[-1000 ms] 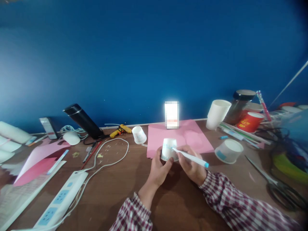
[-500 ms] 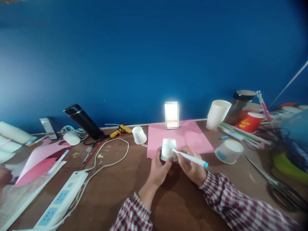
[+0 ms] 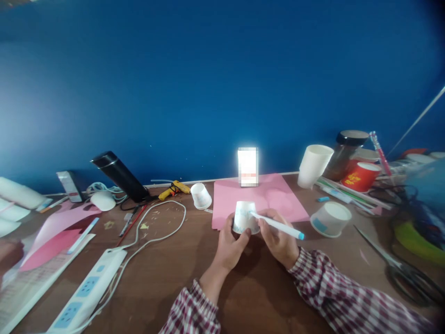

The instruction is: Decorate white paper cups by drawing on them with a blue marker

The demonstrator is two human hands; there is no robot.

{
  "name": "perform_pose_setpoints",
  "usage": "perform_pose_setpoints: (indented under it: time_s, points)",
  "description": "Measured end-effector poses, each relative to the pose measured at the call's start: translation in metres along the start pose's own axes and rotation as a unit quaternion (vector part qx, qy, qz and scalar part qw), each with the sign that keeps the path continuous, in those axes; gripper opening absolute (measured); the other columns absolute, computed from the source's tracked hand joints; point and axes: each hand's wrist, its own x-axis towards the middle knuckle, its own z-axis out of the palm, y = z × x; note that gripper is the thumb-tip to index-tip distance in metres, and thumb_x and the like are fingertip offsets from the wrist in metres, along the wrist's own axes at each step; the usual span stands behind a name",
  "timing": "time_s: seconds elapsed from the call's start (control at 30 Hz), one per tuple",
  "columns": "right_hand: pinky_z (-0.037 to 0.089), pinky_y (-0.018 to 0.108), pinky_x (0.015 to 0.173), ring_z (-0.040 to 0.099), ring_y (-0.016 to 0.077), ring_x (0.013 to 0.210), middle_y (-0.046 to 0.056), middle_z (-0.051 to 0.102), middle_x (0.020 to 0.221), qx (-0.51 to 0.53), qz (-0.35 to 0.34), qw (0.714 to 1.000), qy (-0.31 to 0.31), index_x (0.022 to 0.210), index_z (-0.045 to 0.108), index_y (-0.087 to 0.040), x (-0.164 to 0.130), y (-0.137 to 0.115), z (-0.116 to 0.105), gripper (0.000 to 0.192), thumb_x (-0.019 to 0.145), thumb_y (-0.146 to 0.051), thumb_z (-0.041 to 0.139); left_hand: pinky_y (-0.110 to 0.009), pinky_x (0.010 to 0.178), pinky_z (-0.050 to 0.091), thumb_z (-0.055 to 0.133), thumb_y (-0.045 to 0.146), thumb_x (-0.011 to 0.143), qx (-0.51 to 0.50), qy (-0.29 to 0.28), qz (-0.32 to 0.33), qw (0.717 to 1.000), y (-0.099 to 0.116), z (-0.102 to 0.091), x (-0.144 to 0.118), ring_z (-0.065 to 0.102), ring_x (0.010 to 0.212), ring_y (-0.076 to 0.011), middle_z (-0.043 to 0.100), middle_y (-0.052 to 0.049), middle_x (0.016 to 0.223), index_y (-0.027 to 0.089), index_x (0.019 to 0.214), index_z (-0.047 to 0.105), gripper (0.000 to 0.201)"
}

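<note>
- A small white paper cup (image 3: 244,216) stands upside down, its base uppermost, just above the wooden table (image 3: 174,283) at the near edge of a pink paper sheet (image 3: 259,197).
- The left hand (image 3: 229,246) is wrapped around the cup's lower part, thumb on the near side and fingers behind it.
- The right hand (image 3: 278,239) is closed on a white marker pen (image 3: 276,225) with a light blue end; the pen's tip touches the cup's side, where faint blue marks show.
- Beyond the left hand, another small cup (image 3: 201,195) lies tilted, with a yellow glue gun (image 3: 174,189) just past it.
- To the outer side of the right hand sits a low white bowl (image 3: 330,218) with a blue patch; farther off are a tall white cup (image 3: 314,165), a red cup (image 3: 361,176) and scissors (image 3: 399,269).
- Well to the outer side of the left hand lies a white power strip (image 3: 86,292) with its cable (image 3: 156,222).
</note>
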Motion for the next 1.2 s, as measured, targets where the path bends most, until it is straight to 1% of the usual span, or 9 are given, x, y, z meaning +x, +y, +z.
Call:
perform_pose_setpoints:
  time_s: [0.43, 0.8, 0.93, 1.2]
  points:
    - [0.055, 0.029, 0.07, 0.066, 0.0181, 0.079, 0.007, 0.065, 0.087, -0.001, 0.0, 1.0, -0.009, 0.095, 0.057, -0.018, 0.0006, -0.0004, 0.0002, 0.011, 0.088, -0.023, 0.051, -0.03, 0.084, 0.046, 0.061, 0.027, 0.078, 0.008, -0.004, -0.003, 1.0, 0.0022, -0.0002, -0.0005, 0.059, 0.092, -0.0193, 0.064, -0.007, 0.103, 0.013, 0.117, 0.05, 0.044]
    - [0.054, 0.027, 0.067, 0.064, 0.0166, 0.074, 0.005, 0.064, 0.083, -0.025, -0.016, 1.0, -0.008, 0.094, 0.057, -0.019, 0.0013, -0.0004, -0.0004, 0.01, 0.088, -0.023, 0.05, -0.03, 0.081, 0.046, 0.061, 0.027, 0.077, 0.003, -0.001, -0.003, 1.0, 0.0013, 0.0, 0.0, 0.059, 0.09, -0.0193, 0.065, -0.006, 0.101, 0.013, 0.117, 0.051, 0.043]
    - [0.053, 0.027, 0.067, 0.064, 0.0159, 0.072, 0.004, 0.064, 0.081, -0.032, -0.02, 0.999, -0.009, 0.092, 0.057, -0.019, 0.0017, -0.0016, -0.0011, 0.009, 0.088, -0.023, 0.05, -0.03, 0.084, 0.045, 0.061, 0.028, 0.077, -0.001, 0.003, 0.001, 1.0, 0.0006, 0.0, 0.0002, 0.059, 0.092, -0.0193, 0.064, -0.007, 0.103, 0.014, 0.116, 0.051, 0.042]
    - [0.052, 0.026, 0.065, 0.063, 0.0156, 0.07, 0.004, 0.064, 0.08, -0.041, -0.026, 0.999, -0.01, 0.092, 0.056, -0.019, 0.0031, -0.0022, -0.0014, 0.008, 0.088, -0.022, 0.05, -0.029, 0.084, 0.046, 0.061, 0.029, 0.079, -0.006, 0.001, -0.001, 1.0, -0.0004, -0.0009, 0.0006, 0.059, 0.091, -0.0182, 0.065, -0.006, 0.102, 0.015, 0.116, 0.051, 0.041]
